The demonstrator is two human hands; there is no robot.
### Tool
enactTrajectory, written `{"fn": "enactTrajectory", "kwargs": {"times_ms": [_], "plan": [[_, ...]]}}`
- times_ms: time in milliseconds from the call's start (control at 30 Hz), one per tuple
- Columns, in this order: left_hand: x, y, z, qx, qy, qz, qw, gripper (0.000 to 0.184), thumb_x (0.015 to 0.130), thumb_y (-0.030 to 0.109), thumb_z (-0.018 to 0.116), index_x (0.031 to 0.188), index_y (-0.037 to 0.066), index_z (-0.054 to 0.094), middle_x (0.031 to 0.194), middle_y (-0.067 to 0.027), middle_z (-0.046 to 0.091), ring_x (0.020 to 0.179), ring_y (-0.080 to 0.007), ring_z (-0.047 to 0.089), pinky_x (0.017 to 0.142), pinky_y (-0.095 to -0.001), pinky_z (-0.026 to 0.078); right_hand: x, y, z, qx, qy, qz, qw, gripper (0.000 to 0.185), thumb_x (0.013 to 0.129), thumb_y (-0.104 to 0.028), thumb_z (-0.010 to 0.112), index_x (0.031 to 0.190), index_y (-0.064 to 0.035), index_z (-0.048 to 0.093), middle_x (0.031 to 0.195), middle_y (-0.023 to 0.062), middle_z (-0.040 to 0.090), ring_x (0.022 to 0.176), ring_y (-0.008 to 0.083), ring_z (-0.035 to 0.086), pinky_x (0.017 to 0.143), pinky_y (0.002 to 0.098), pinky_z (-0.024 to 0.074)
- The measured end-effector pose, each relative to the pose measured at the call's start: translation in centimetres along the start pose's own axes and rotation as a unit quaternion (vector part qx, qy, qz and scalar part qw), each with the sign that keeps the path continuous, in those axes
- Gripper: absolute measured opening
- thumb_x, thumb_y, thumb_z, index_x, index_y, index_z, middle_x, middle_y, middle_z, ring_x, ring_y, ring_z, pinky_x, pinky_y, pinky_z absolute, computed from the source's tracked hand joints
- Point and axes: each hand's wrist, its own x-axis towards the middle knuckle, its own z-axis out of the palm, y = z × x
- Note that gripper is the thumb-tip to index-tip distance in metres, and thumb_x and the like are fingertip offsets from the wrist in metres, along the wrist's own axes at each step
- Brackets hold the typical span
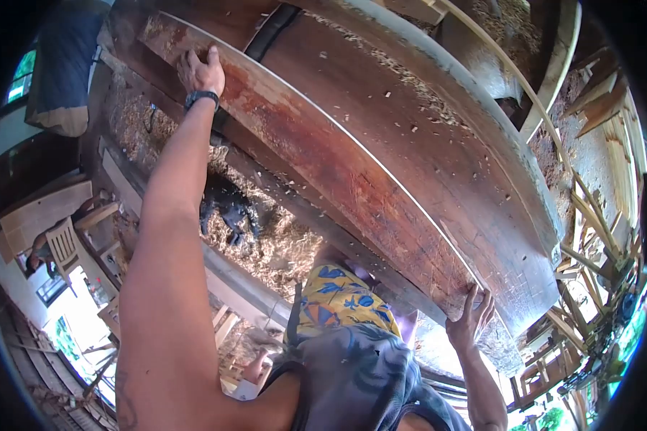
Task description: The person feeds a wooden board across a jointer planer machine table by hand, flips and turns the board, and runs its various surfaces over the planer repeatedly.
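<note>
A long curved wooden plank [323, 158], reddish brown with a pale thin edge, slants across the head view from upper left to lower right. My left hand [202, 74], a dark band on its wrist, holds the plank near its far left end, thumb apart from the bent fingers. Down at the right end, my right hand [470, 316] is closed round the plank's tip, fingertips over the edge. Behind the plank lies a broad dark wooden surface [410, 179] dotted with shavings. The undersides of both hands are hidden.
Wood shavings [287, 241] cover the ground near my legs, with a dark object [233, 215] among them. Thin strips and offcuts [597, 223] crowd the right side. At left are a wooden chair [63, 246] and a hanging dark cloth-like item [66, 68].
</note>
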Motion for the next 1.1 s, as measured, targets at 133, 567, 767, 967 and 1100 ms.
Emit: {"fn": "enactTrajectory", "kwargs": {"times_ms": [133,567,767,967,1100], "plan": [[6.4,-4.4,1.8,-0.002,0.0,-0.012,1.0,0.085,0.098,0.065,0.049,0.152,0.0,0.045,0.159,-0.0291,0.039,0.15,-0.0456,0.032,0.126,-0.0535,0.023,3.6,-4.8,-0.3,-0.002,0.028,-0.037,0.999,0.108,0.061,-0.014,0.081,0.16,-0.0128,0.036,0.148,0.0335,0.034,0.138,0.0532,0.035,0.113,0.0643,0.0285],[18.9,-8.6,4.0,-0.207,-0.078,-0.075,0.972,0.074,0.108,0.058,0.04,0.161,0.009,0.031,0.169,-0.0167,0.028,0.156,-0.0384,0.023,0.126,-0.0543,0.023,10.9,-14.7,-0.3,-0.041,0.039,-0.09,0.994,0.114,0.061,-0.028,0.087,0.162,-0.0113,0.035,0.146,0.0369,0.037,0.127,0.0512,0.045,0.104,0.0612,0.0365],[15.2,-4.6,-0.6,0.016,-0.102,-0.01,0.995,0.086,0.105,0.068,0.025,0.165,0.006,0.022,0.173,-0.0185,0.008,0.16,-0.0377,0.003,0.131,-0.0524,0.003,10.9,-14.8,-0.3,-0.04,0.021,-0.086,0.995,0.126,0.056,-0.027,0.091,0.164,-0.0127,0.029,0.147,0.0351,0.037,0.131,0.0522,0.043,0.106,0.062,0.0366],[-5.1,5.6,-2.2,-0.175,0.028,0.182,0.967,0.091,0.097,0.064,0.048,0.156,-0.004,0.036,0.167,-0.031,0.021,0.155,-0.0509,0.016,0.127,-0.0612,0.007,10.7,-14.4,0.2,-0.023,0.012,-0.068,0.997,0.127,0.058,-0.03,0.093,0.165,-0.0216,0.025,0.149,0.0317,0.031,0.137,0.052,0.035,0.111,0.0617,0.0319],[-21.8,14.7,-5.6,-0.119,-0.045,0.096,0.987,0.092,0.1,0.065,0.045,0.162,0.0,0.025,0.169,-0.0282,0.017,0.156,-0.0496,0.011,0.127,-0.0599,0.006,10.6,-15.5,-0.8,-0.014,-0.003,-0.043,0.999,0.121,0.067,-0.031,0.09,0.166,-0.0277,0.021,0.152,0.0323,0.029,0.139,0.0515,0.033,0.113,0.0617,0.0305]]}}
